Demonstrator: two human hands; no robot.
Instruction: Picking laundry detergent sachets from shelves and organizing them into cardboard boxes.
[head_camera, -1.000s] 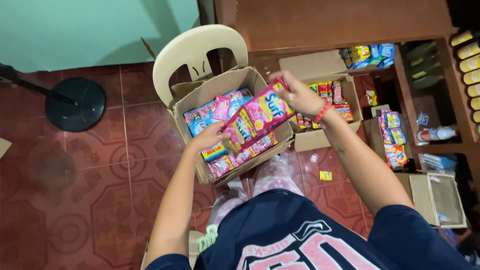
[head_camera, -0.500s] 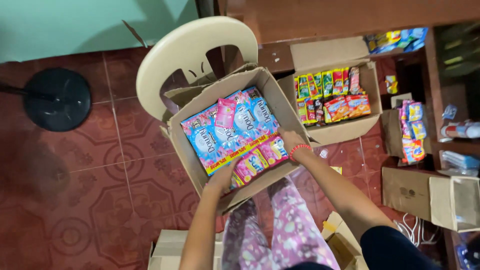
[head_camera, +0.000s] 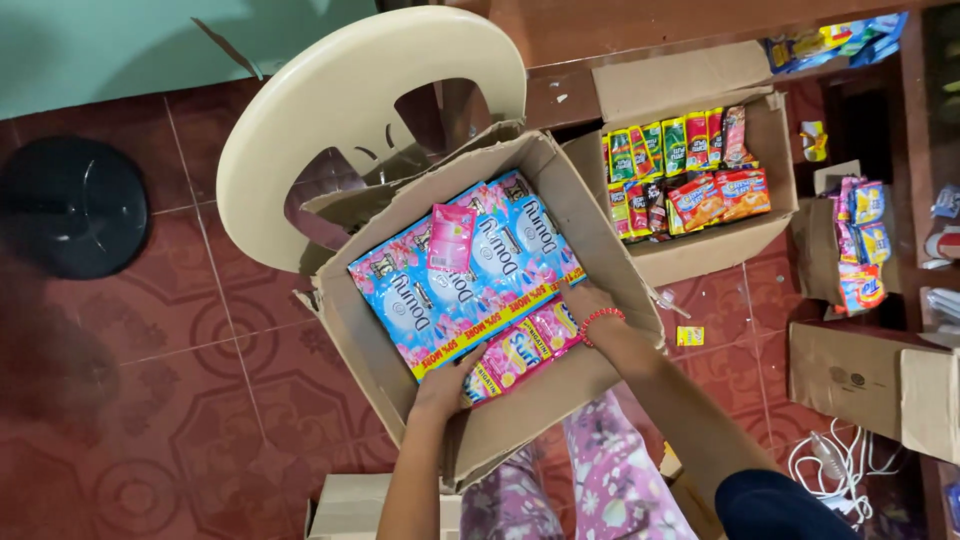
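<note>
Pressing down now, we have both hands inside the cardboard box (head_camera: 500, 420): left hand (head_camera: 445, 385) and right hand (head_camera: 588, 303) grip the pink sachet strip (head_camera: 520, 352), which has dropped from mid-air onto the blue packs (head_camera: 470, 270).

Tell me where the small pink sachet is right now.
Head view: the small pink sachet lies on the blue sachet packs inside the open cardboard box, in front of the plastic chair.

The red patterned tile floor (head_camera: 150, 380) carries cardboard boxes (head_camera: 700, 250), a plastic chair (head_camera: 340, 110), and a black round base (head_camera: 70, 205).
</note>
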